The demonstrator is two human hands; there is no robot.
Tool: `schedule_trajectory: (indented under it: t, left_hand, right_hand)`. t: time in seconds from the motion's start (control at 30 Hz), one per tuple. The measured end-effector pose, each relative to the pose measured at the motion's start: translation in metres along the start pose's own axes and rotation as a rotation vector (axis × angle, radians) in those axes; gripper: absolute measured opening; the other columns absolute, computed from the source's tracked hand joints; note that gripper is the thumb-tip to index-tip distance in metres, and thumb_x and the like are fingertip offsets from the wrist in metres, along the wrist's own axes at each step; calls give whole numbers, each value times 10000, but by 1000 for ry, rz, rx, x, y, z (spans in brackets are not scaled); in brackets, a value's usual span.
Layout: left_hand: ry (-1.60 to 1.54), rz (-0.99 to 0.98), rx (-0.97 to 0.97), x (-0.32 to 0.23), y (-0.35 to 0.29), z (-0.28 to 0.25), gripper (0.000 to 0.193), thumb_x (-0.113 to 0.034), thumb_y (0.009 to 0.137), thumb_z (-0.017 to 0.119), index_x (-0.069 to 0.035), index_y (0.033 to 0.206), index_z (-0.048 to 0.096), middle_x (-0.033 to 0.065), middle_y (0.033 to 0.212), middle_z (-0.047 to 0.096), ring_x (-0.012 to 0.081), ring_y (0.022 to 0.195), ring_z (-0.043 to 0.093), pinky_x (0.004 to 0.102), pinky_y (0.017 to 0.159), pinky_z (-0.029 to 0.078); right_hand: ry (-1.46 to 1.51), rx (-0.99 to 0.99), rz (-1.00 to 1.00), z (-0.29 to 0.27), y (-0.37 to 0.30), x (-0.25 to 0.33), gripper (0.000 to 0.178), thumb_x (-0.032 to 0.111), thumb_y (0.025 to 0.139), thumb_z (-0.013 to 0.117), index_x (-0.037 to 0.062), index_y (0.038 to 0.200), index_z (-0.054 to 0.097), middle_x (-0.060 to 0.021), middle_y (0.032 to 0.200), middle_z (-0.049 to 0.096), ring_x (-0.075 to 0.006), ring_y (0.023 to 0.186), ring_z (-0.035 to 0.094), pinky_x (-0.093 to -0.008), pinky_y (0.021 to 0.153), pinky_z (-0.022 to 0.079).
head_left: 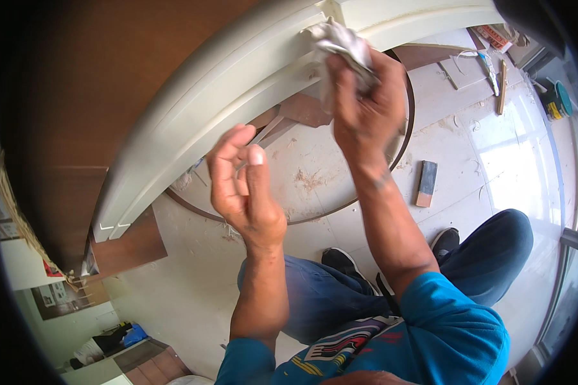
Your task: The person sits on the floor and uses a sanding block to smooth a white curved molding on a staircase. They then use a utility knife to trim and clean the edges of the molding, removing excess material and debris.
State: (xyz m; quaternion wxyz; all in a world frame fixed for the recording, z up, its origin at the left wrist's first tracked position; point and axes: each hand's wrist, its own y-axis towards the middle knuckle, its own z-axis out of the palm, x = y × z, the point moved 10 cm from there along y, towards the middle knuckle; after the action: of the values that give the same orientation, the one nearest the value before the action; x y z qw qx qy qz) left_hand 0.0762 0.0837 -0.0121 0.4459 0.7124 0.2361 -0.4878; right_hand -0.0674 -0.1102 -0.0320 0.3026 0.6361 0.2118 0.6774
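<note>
My right hand [369, 106] grips a crumpled white cloth [341, 48] and presses it against the cream-coloured curved moulding [192, 109], close to a joint in its upper part. Slight blur shows on the cloth and that hand. My left hand [247, 183] is raised just in front of the moulding's lower edge, its fingers loosely curled and the thumb apart. Nothing is visible in it. Behind the moulding lies a broad brown panel [128, 58], dark toward the left.
Under the moulding, a thin dark hoop [327, 213] rests on the dusty tiled floor [192, 269]. A sanding block [426, 184] lies right of my arm. Farther right are a wooden strip [501, 86] and a green bucket [557, 101]. A brown board [131, 244] sits at left.
</note>
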Motion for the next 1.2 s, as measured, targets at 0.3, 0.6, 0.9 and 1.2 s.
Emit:
schedule_trajectory:
  t: [0.3,0.6,0.9,1.2]
  left_hand:
    - [209,506,-270,-64,-1,-18,246,-80,1035,628,54,1232,690,183,1302,667,186,1017,647,312,845,552]
    - [-130,180,-240,-43,9,-25,331,-186,1108,647,72,1315,635,144,1092,713,101,734,610,248,718,555]
    - [-72,13,-130,-36,7,10,301,-166,1074,699,3,1320,662,152,1205,727,71,708,573,242,677,562]
    - [409,316,12,-40,10,77,379,-157,955,842,-36,1265,660,136,1474,515,176,1097,561,293,741,586]
  right_hand:
    - [410,771,188,129,-127,77,283,192,896,749,23,1109,669,-145,1041,659,-378,1016,668,-417,824,570]
    - [220,361,-203,70,-49,50,464,-15,791,786,206,1198,789,-134,1168,667,-324,934,731,-410,744,636]
    - [-24,-299,-22,-67,9,-50,324,-34,822,706,31,1139,729,-126,960,637,-343,975,601,-443,820,532]
    - [265,-62,411,-31,-28,-79,246,25,873,686,23,1111,751,-152,1025,660,-301,943,651,-401,842,551]
